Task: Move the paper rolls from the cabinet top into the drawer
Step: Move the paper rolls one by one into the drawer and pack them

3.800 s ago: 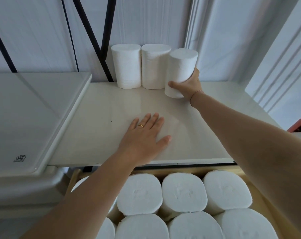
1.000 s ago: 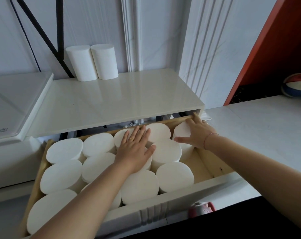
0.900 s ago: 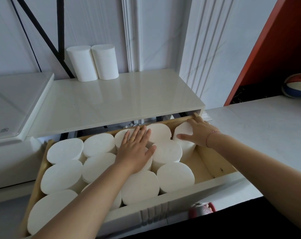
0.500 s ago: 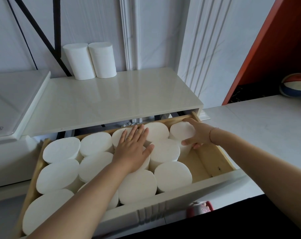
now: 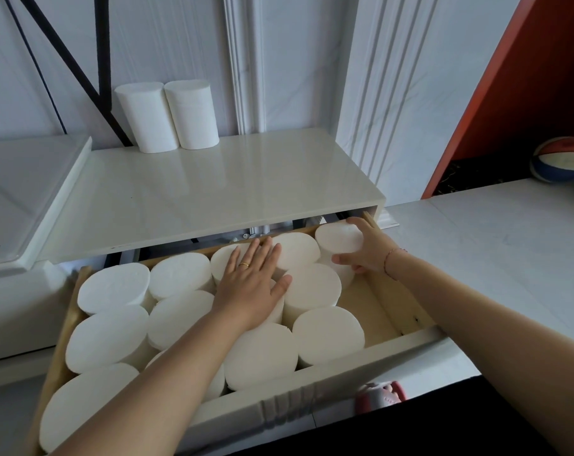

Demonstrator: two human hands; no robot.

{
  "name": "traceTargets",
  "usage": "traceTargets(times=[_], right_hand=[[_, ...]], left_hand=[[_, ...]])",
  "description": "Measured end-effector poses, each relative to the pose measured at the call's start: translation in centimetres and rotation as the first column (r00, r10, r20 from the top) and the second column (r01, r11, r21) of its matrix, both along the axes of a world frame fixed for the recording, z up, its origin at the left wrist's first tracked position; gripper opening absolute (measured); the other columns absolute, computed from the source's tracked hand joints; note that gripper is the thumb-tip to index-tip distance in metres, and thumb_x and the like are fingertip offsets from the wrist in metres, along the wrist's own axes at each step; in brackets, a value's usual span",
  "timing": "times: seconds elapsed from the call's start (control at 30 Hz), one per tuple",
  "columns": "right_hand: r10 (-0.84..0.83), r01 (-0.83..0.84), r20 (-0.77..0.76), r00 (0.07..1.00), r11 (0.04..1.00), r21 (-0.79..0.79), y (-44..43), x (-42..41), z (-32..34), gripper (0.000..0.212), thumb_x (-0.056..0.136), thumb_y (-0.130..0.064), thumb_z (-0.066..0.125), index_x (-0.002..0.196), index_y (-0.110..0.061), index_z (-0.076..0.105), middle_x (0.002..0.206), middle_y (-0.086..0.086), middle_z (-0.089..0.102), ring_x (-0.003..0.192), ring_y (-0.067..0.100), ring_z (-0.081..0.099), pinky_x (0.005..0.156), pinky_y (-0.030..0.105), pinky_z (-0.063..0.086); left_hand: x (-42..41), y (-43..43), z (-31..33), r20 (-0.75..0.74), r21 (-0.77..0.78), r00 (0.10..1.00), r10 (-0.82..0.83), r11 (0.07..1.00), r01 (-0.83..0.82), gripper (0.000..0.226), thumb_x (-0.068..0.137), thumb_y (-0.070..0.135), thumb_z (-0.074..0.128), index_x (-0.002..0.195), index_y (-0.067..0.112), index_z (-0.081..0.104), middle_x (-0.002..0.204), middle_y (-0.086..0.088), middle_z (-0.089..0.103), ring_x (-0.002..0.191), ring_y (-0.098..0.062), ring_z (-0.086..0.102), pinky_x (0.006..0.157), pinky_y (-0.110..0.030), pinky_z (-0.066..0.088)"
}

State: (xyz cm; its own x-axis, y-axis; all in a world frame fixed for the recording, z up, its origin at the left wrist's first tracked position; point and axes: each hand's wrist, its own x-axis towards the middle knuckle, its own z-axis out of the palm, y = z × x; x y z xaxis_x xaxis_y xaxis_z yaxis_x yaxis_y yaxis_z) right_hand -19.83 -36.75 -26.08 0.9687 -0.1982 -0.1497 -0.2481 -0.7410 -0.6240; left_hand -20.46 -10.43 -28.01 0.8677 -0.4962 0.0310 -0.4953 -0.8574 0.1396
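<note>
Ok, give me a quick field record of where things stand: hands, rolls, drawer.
left hand: flat on the packed rolls in the drawer
right hand: gripping a roll at the drawer's back right corner
drawer: open, nearly full, bare gap along its right side
cabinet top: two upright rolls at the back, touching

A white panelled wall (image 5: 295, 60) with raised mouldings fills the view from ten to one o'clock, crossed at eleven o'clock by black diagonal bars (image 5: 82, 60). At two o'clock stands an orange-red panel (image 5: 496, 103) edging a dark recess, where a red, white and blue ball (image 5: 562, 159) rests. A pale marble-look ledge (image 5: 496, 238) spreads at three o'clock. A glossy white lid (image 5: 19, 192) sits at nine o'clock. Soft, even light.
</note>
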Motion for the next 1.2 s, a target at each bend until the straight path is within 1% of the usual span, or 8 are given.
traceTargets(times=[0.17, 0.23, 0.33, 0.47, 0.6, 0.73, 0.87, 1.2], right_hand=[[0.074, -0.083, -0.066, 0.995, 0.986, -0.144, 0.0, -0.6, 1.1, 0.100, 0.070, -0.049, 0.078, 0.148, -0.021, 0.022, 0.153, -0.004, 0.018, 0.132, 0.026, 0.037, 0.089, 0.039, 0.053], [0.074, -0.100, -0.099, 0.992, 0.953, -0.287, 0.1, -0.6, 2.4, 0.093, 0.074, -0.055, 0.072, 0.148, -0.021, 0.026, 0.151, -0.001, 0.030, 0.129, 0.025, 0.043, 0.096, 0.037, 0.043], [0.038, -0.021, 0.038, 0.999, 0.929, -0.371, 1.2, 0.1, 5.3, 0.070, 0.078, -0.057, 0.066, 0.133, -0.020, 0.045, 0.119, 0.000, 0.058, 0.103, 0.020, 0.055, 0.083, 0.033, 0.045], [0.080, -0.022, 0.255, 0.964, 0.975, -0.221, 5.1, 3.3, 7.9, 0.050, 0.081, -0.052, 0.066, 0.118, -0.021, 0.055, 0.101, -0.003, 0.059, 0.087, 0.015, 0.054, 0.068, 0.026, 0.039], [0.125, -0.125, 0.309, 0.943, 0.992, -0.020, 9.9, 8.0, 7.9, 0.061, 0.083, -0.047, 0.066, 0.131, -0.014, 0.047, 0.120, 0.005, 0.054, 0.101, 0.016, 0.054, 0.089, 0.030, 0.045], [0.063, -0.116, 0.301, 0.952, 0.980, 0.163, 13.8, 13.3, 6.6, 0.079, 0.081, -0.051, 0.068, 0.142, -0.015, 0.033, 0.142, 0.009, 0.042, 0.127, 0.020, 0.045, 0.106, 0.037, 0.040], [0.019, -0.115, 0.320, 0.947, 0.951, 0.285, 17.0, 18.5, 5.8, 0.093, 0.077, -0.046, 0.075, 0.148, -0.017, 0.022, 0.151, 0.009, 0.032, 0.138, 0.020, 0.035, 0.110, 0.036, 0.034], [-0.043, -0.115, 0.361, 0.931, 0.907, 0.405, 22.2, 28.5, 4.5, 0.110, 0.073, -0.042, 0.079, 0.152, -0.015, 0.008, 0.159, 0.005, 0.018, 0.144, 0.020, 0.024, 0.114, 0.033, 0.025]], left_hand=[[-0.4, 0.1, 0.2, -0.006, -0.016, 1.000, -0.015, 1.000, 0.014, 0.063, 0.095, 0.055, 0.008, 0.148, 0.028, -0.010, 0.155, 0.010, -0.019, 0.140, -0.006, -0.024, 0.114, -0.033, -0.017], [-0.5, 0.2, 0.3, 0.009, -0.036, 1.000, -0.022, 0.999, 0.022, 0.062, 0.095, 0.053, 0.010, 0.148, 0.027, -0.010, 0.155, 0.010, -0.020, 0.139, -0.006, -0.025, 0.113, -0.032, -0.018], [-0.2, 0.8, 0.8, 0.078, -0.072, 0.997, -0.009, 0.997, 0.015, 0.062, 0.097, 0.050, 0.014, 0.148, 0.025, -0.011, 0.155, 0.008, -0.022, 0.138, -0.007, -0.028, 0.110, -0.028, -0.023], [2.2, 3.3, 2.1, 0.195, -0.066, 0.979, 0.057, 0.997, -0.045, 0.062, 0.091, 0.056, 0.000, 0.142, 0.028, -0.021, 0.151, 0.009, -0.027, 0.135, -0.009, -0.034, 0.110, -0.031, -0.024], [7.0, 7.2, 3.8, 0.201, -0.072, 0.967, 0.154, 0.987, -0.143, 0.066, 0.091, 0.058, 0.003, 0.146, 0.026, -0.013, 0.151, 0.010, -0.024, 0.134, -0.004, -0.031, 0.108, -0.029, -0.025], [11.6, 10.5, 4.5, 0.079, -0.023, 0.975, 0.206, 0.979, -0.204, 0.065, 0.095, 0.055, 0.012, 0.149, 0.025, -0.004, 0.157, 0.008, -0.013, 0.142, -0.006, -0.016, 0.113, -0.032, -0.016], [13.3, 11.4, 4.0, 0.001, -0.012, 0.980, 0.201, 0.980, -0.201, 0.067, 0.092, 0.060, 0.010, 0.150, 0.027, 0.003, 0.158, 0.008, -0.007, 0.143, -0.006, -0.011, 0.113, -0.034, -0.013], [13.3, 11.4, 3.2, 0.058, -0.050, 0.981, 0.184, 0.982, -0.181, 0.077, 0.080, 0.065, -0.006, 0.149, 0.030, -0.002, 0.158, 0.010, -0.007, 0.144, -0.008, -0.010, 0.114, -0.036, -0.009]])
